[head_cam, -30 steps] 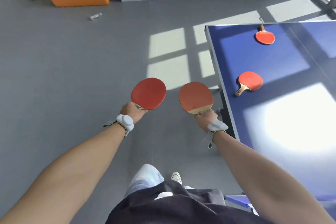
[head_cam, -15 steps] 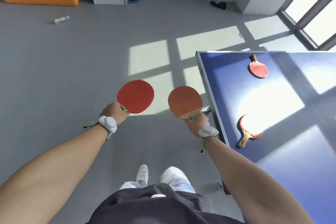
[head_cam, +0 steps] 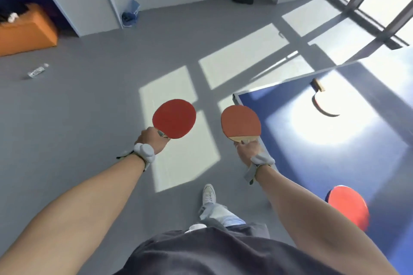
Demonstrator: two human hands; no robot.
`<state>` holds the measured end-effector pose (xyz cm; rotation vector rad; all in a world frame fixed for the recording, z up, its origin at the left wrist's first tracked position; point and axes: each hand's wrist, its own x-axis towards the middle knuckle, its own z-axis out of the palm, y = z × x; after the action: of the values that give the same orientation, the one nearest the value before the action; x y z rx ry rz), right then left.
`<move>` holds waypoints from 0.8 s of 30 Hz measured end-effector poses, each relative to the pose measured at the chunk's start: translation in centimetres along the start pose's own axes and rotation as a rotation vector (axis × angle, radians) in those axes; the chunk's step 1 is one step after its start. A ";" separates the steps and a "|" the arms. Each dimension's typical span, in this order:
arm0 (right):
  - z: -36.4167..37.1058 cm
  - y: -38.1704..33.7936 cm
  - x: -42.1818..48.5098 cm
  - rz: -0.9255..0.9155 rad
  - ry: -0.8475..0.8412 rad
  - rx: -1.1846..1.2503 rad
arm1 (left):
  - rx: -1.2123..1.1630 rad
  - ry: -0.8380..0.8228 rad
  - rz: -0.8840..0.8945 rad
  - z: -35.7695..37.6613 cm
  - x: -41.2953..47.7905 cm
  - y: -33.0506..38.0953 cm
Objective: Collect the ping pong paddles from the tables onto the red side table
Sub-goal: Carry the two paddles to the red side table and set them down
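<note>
single head-worn wide-angle view, looking forward and steeply down, close over outstretched arms, floor beyond

Left paddle [head_cam: 174, 118], in left hand [head_cam: 152, 140]: matt red rubber. Right paddle [head_cam: 241, 123], in right hand [head_cam: 247, 152]: matt orange-red face, bare pale wood at neck. Table [head_cam: 308, 169] beside right hand: glossy blue top.

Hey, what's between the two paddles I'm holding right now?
Nothing sits there. In the head view the gap between the left paddle and the right paddle shows only partly sunlit grey floor below.
</note>
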<state>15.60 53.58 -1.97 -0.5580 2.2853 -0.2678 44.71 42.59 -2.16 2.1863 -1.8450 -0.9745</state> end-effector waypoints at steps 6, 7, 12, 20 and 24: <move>-4.7 -10.6 7.2 0.095 0.018 -0.012 | 0.013 0.030 0.002 -3.4 12.6 8.4; -5.1 -12.6 8.9 0.087 0.013 -0.003 | -0.005 0.022 -0.008 -3.7 15.2 9.7; -6.7 -22.1 18.3 0.065 0.006 0.032 | -0.069 -0.037 -0.009 -4.1 28.9 16.1; -9.9 -34.8 30.4 0.002 0.141 0.225 | -0.009 -0.092 0.102 -7.0 49.4 27.8; -11.9 -38.7 34.6 0.034 0.166 0.224 | -0.008 -0.122 0.169 -6.5 55.6 34.5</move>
<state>-2.41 3.45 -1.91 -0.3940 2.3802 -0.5644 21.94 -19.13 -2.33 1.9679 -2.0352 -1.1001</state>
